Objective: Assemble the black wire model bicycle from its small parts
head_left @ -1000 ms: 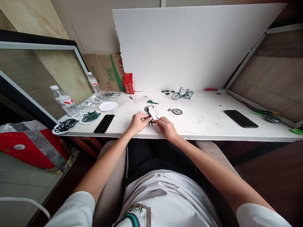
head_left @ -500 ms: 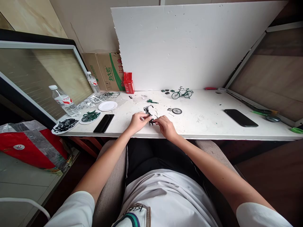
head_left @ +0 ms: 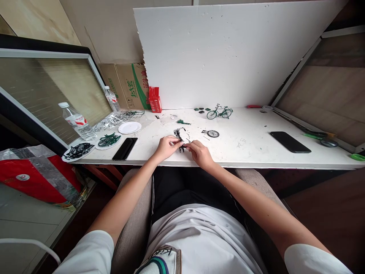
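On a white counter [head_left: 256, 148], near its front edge, holds a small black assembly [head_left: 177, 133] pinched between left hand [head_left: 167, 147] and right hand [head_left: 201, 153]; lower end slightly turned since half a second ago, suggesting fine adjustment; counts one green model bicycle [head_left: 219, 113], one loose wheel [head_left: 213, 133], two phones [head_left: 124, 148]

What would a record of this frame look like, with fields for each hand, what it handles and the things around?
Left hand: thumb and fingers pinching a black assembly
Right hand: fingertips at the assembly's lower end; exact hold too small to tell
Just beyond the hands: loose spoked wheel, to the right; green piece, farther back
Back of table: upright green model bicycle
Left side: heap of black parts, heap of green parts, black phone
Right side: second phone
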Available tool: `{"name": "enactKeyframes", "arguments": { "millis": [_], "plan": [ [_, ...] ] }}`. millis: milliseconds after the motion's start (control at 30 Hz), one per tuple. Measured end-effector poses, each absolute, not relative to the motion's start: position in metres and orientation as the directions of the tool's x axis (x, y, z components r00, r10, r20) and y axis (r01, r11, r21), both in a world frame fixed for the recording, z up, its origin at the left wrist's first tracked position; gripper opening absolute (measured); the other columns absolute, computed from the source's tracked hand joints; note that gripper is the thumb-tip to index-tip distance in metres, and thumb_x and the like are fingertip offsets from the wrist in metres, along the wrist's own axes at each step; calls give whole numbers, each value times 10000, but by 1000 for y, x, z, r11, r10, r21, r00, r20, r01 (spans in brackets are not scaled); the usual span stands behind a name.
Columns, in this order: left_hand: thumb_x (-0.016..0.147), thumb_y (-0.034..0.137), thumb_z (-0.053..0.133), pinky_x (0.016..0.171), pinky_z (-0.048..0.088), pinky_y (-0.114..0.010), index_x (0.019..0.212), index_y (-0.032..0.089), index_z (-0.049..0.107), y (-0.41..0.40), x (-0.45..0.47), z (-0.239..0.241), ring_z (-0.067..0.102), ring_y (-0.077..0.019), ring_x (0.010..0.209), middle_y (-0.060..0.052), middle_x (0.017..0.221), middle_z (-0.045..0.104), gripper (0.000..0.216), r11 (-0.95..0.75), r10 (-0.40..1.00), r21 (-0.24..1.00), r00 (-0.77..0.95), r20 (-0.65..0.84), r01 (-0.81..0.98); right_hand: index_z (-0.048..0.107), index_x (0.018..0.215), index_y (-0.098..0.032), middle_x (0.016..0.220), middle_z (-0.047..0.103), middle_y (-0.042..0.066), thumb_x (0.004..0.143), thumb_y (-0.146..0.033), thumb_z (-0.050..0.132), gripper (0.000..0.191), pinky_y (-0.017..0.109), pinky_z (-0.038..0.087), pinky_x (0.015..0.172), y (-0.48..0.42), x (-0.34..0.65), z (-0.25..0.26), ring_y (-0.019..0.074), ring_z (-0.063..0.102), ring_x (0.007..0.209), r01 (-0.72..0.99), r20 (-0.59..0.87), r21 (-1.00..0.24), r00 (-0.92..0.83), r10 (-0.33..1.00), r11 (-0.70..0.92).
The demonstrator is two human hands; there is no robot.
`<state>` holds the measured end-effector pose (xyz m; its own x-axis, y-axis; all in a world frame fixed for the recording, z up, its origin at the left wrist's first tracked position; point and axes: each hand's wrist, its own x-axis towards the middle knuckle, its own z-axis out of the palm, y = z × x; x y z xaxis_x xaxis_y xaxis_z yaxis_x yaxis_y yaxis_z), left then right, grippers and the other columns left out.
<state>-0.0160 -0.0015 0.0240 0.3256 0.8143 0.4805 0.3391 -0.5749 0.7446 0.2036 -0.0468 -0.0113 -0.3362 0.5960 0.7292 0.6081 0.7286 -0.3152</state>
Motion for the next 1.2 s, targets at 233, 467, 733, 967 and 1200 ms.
{"name": "enactKeyframes", "arguments": {
  "millis": [233,467,733,967,1200],
  "plan": [
    [916,480,779,782,546,-357,1011,206,873,-2,-16,24,732,-246,940,-113,1030,811,304,-604,788,732,372,490,315,721,1111,-223,922,697,82,1081,-147,505,231,319,536,722,-43,202,-15,232,664,888,647,730,-306,-311,609,698],
    [896,517,787,750,527,-345,965,199,875,1,-22,28,736,-259,960,-118,1025,821,337,-578,811,754,326,486,313,715,1216,-198,907,729,80,1145,-314,475,275,324,523,690,-48,199,-11,202,678,733,599,743,-362,-277,609,714],
    [908,494,769,790,518,-349,992,201,875,1,-24,31,739,-269,1016,-109,1090,833,323,-545,826,779,354,438,310,740,1209,-185,924,768,96,1144,-352,477,318,330,542,704,-49,198,-8,206,700,726,587,753,-377,-256,606,716],
    [907,523,770,773,518,-354,967,209,873,-1,-22,31,737,-269,989,-102,1058,831,336,-559,818,770,358,451,307,774,1180,-191,943,807,95,1131,-363,508,320,319,541,707,-50,198,-9,210,734,739,606,749,-377,-245,615,701],
    [870,590,802,755,515,-355,943,208,875,-3,-16,27,715,-249,916,-114,1006,816,396,-569,814,773,327,480,281,818,1145,-199,933,832,88,1113,-404,547,341,302,545,680,-52,198,-8,212,761,740,625,737,-449,-144,660,638]
  ]
}}
